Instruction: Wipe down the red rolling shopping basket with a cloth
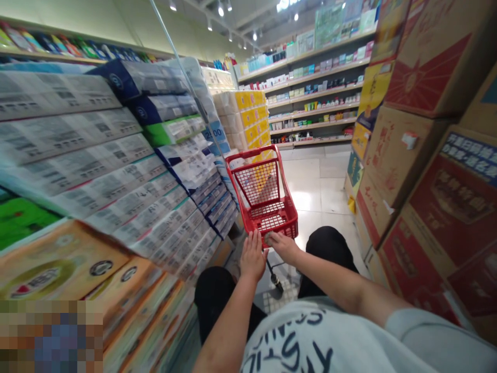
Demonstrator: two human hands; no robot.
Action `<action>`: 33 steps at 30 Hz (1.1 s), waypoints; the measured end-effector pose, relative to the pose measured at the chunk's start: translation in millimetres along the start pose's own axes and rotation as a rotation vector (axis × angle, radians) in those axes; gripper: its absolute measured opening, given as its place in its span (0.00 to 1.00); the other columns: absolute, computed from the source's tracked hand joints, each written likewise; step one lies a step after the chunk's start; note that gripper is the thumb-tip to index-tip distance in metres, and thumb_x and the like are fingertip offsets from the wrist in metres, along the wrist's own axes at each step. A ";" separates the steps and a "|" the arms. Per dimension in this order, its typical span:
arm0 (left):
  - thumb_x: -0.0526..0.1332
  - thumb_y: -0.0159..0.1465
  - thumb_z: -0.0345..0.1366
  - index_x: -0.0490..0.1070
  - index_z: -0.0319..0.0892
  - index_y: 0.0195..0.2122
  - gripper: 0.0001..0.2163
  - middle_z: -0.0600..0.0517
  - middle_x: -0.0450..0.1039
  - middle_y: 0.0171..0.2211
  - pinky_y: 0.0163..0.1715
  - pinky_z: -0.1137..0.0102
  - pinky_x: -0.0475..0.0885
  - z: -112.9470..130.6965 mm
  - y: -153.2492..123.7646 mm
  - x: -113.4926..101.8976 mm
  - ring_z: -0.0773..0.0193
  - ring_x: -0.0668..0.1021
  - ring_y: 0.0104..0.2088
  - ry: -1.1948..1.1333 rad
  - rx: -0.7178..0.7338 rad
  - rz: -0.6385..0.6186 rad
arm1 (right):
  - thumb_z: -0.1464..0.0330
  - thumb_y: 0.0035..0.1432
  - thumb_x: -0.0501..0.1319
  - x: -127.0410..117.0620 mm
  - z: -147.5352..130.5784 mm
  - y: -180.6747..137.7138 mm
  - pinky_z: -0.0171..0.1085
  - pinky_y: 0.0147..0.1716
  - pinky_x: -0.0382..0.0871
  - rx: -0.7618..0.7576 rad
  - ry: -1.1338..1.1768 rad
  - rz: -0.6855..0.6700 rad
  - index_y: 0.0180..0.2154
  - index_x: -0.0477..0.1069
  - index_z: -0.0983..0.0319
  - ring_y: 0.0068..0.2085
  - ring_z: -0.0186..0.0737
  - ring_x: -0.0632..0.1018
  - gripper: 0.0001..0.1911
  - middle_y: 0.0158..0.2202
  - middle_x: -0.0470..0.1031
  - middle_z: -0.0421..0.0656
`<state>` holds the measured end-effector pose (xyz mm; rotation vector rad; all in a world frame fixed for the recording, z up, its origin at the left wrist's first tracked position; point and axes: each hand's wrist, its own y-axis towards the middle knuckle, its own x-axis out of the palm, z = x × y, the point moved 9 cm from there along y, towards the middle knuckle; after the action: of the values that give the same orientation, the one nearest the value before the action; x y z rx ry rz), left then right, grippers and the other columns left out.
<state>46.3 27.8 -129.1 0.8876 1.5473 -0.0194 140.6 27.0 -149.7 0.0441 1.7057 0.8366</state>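
Observation:
A red plastic shopping cart [288, 204] with a mesh basket stands in the aisle just ahead of my knees. Nothing shows inside its basket. My left hand [253, 255] lies on the near rim, fingers stretched out side by side and pointing forward. Beside it, my right hand [284, 246] is closed at the same rim with its fingers bent. A small greyish patch shows by the right fingertips, too unclear to name. Part of the cart's underside and a dark wheel [276, 282] can be seen below my hands.
Stacked packs of tissue paper [77, 129] line the left side, with orange packs [58, 259] nearest me. Cardboard cartons [404, 150] rise close on the right. Shelves of small goods [310, 93] stand across the far end. Pale tiled floor [330, 191] runs between the stacks.

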 end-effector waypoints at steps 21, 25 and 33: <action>0.49 0.68 0.40 0.52 0.32 0.65 0.26 0.38 0.55 0.65 0.62 0.56 0.59 3.1 3.3 -3.1 0.52 0.57 0.66 -0.042 -0.003 -0.004 | 0.72 0.63 0.54 12.4 -3.9 3.0 0.38 0.40 0.70 -0.008 0.007 -0.119 0.53 0.68 0.59 0.45 0.43 0.71 0.17 0.49 0.70 0.49; 0.51 0.68 0.40 0.56 0.31 0.63 0.25 0.37 0.56 0.64 0.61 0.56 0.60 2.0 3.3 -3.4 0.50 0.58 0.65 -0.067 -0.024 -0.014 | 0.71 0.64 0.53 7.1 -3.7 6.2 0.38 0.39 0.70 -0.017 0.026 -0.097 0.53 0.67 0.61 0.44 0.43 0.70 0.17 0.48 0.70 0.49; 0.48 0.69 0.36 0.55 0.43 0.64 0.21 0.44 0.69 0.56 0.55 0.59 0.68 2.3 46.1 -129.3 0.58 0.70 0.57 -0.647 -0.018 0.209 | 0.75 0.60 0.54 5.2 7.6 -0.2 0.39 0.43 0.70 -0.004 0.041 -0.104 0.55 0.66 0.62 0.47 0.44 0.70 0.21 0.51 0.68 0.50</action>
<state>61.4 -7.3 2.8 0.9103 0.8492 -0.1295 145.6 33.0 -154.6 -0.0642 1.7299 0.7684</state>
